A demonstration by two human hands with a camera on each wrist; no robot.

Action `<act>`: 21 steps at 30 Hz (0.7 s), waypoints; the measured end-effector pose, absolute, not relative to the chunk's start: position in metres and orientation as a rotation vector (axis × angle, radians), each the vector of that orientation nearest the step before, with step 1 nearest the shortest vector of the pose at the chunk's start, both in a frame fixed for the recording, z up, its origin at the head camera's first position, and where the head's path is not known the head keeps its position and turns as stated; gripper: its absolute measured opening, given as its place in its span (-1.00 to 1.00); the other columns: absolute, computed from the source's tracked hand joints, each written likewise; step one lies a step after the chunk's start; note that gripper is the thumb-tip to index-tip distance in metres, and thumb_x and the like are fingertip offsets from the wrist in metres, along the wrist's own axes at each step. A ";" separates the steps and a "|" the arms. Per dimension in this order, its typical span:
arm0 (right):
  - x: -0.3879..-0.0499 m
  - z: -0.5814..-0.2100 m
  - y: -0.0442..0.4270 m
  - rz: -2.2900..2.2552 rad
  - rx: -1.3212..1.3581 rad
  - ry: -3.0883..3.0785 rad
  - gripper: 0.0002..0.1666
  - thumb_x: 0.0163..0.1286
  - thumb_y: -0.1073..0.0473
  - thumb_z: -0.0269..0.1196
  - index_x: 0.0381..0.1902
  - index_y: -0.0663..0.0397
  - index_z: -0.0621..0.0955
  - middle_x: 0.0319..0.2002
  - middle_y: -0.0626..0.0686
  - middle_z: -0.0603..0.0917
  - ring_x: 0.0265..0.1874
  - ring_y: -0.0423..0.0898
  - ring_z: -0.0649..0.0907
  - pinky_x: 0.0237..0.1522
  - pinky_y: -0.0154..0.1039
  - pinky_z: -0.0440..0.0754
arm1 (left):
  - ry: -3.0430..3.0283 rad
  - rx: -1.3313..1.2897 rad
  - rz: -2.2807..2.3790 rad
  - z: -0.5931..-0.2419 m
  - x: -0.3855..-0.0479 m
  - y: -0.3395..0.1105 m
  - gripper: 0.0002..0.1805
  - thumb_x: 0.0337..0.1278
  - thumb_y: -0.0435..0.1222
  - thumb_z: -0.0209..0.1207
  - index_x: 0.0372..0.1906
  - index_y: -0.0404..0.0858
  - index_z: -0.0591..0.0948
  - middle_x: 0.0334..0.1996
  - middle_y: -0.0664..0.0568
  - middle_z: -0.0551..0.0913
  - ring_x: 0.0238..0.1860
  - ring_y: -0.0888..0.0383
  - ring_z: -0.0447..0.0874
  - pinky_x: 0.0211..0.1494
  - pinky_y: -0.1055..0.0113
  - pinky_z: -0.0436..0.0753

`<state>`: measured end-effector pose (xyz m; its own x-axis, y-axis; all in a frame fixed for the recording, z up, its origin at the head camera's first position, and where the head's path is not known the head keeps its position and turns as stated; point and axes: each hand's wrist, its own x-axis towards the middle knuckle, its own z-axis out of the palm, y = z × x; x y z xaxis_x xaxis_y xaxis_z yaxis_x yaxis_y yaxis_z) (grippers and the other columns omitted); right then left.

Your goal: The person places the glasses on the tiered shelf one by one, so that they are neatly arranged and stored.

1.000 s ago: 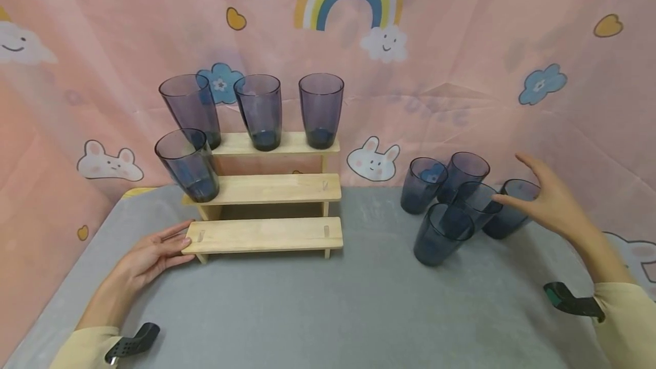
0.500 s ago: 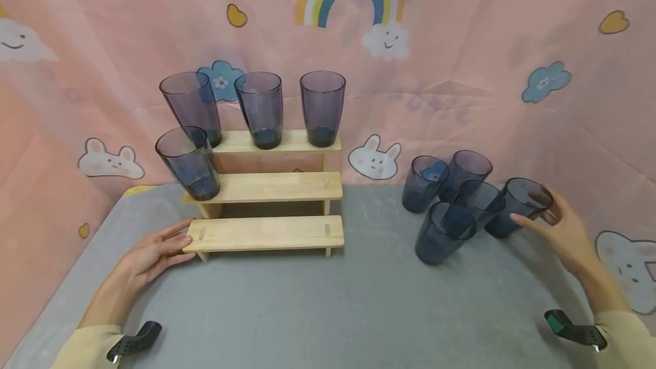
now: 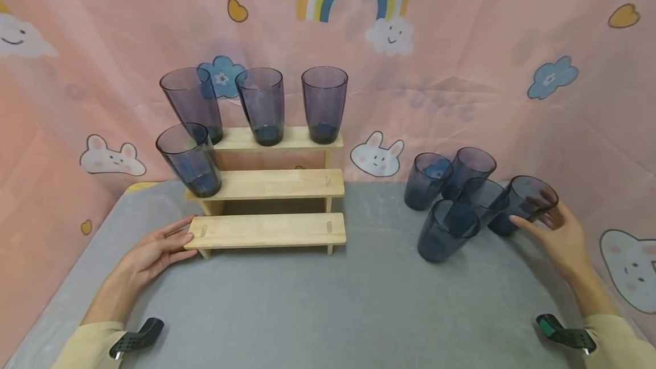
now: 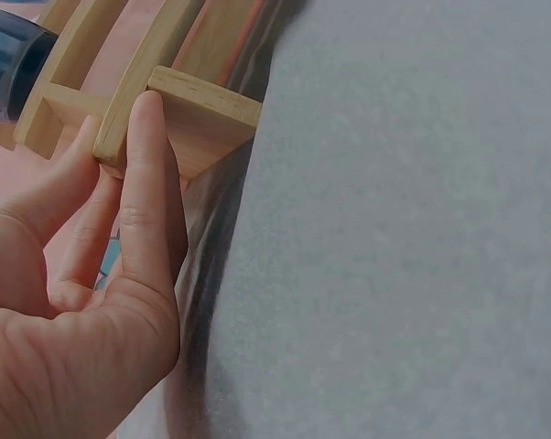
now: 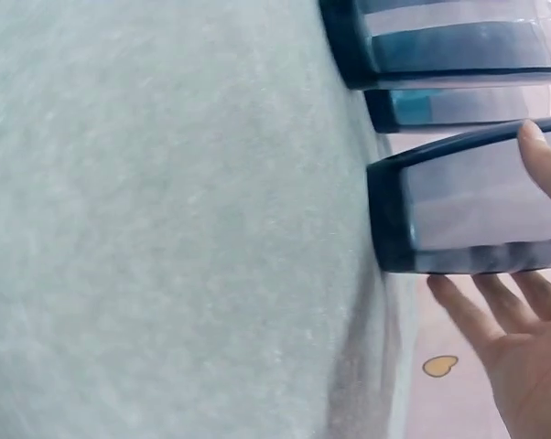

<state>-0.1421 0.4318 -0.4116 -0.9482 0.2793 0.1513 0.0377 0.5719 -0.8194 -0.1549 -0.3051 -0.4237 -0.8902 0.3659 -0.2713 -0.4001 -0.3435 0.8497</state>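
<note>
A three-tier wooden shelf stand (image 3: 269, 229) stands left of centre. My left hand (image 3: 156, 252) holds the left end of its lowest board, with fingers (image 4: 145, 183) on both sides of the wood in the left wrist view. My right hand (image 3: 561, 238) is around the rightmost tinted drinking glass (image 3: 528, 201), thumb on one side and fingers on the other. In the right wrist view this glass (image 5: 477, 201) stands on the table. Three glasses (image 3: 324, 110) line the top tier. Another glass (image 3: 192, 164) is on the left of the middle tier.
Several more upright glasses (image 3: 445, 235) stand close together, left of the right hand. A grey cloth (image 3: 328, 312) covers the table. Behind it hangs a pink printed curtain (image 3: 461, 44).
My right hand has come down from above the glasses and closed around the rightmost one. My left hand has stayed on the shelf; the head view has tilted slightly down.
</note>
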 end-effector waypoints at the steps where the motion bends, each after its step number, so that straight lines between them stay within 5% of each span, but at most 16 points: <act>1: -0.143 -0.412 0.431 1.318 -0.285 -2.521 -0.06 0.33 0.08 0.35 0.52 -0.42 0.13 0.35 -0.34 0.36 0.42 -0.19 0.24 0.48 0.17 0.04 | 1.444 -0.044 2.251 -0.424 -0.155 -0.306 -0.58 0.40 -0.51 0.01 0.00 0.09 0.65 -0.03 0.11 0.62 -0.03 0.09 0.67 0.00 0.19 0.71; 8: -0.141 -0.405 0.429 1.246 -0.347 -2.431 -0.08 0.22 0.17 0.45 0.46 -0.39 0.31 0.23 -0.41 0.48 0.21 -0.46 0.39 0.36 -0.45 0.29 | 1.486 -0.014 2.228 -0.429 -0.158 -0.307 -0.57 0.41 -0.50 0.02 0.07 0.10 0.61 0.00 0.14 0.60 0.01 0.11 0.66 0.05 0.19 0.69; 21: -0.145 -0.349 0.421 1.089 -0.203 -2.278 -0.09 0.03 0.44 0.49 0.35 -0.13 0.49 0.00 -0.34 0.58 -0.05 -0.48 0.51 -0.16 -0.76 0.45 | 1.461 -0.056 2.251 -0.423 -0.155 -0.305 -0.59 0.39 -0.52 0.02 0.01 0.06 0.64 -0.03 0.11 0.62 -0.02 0.10 0.66 0.01 0.17 0.71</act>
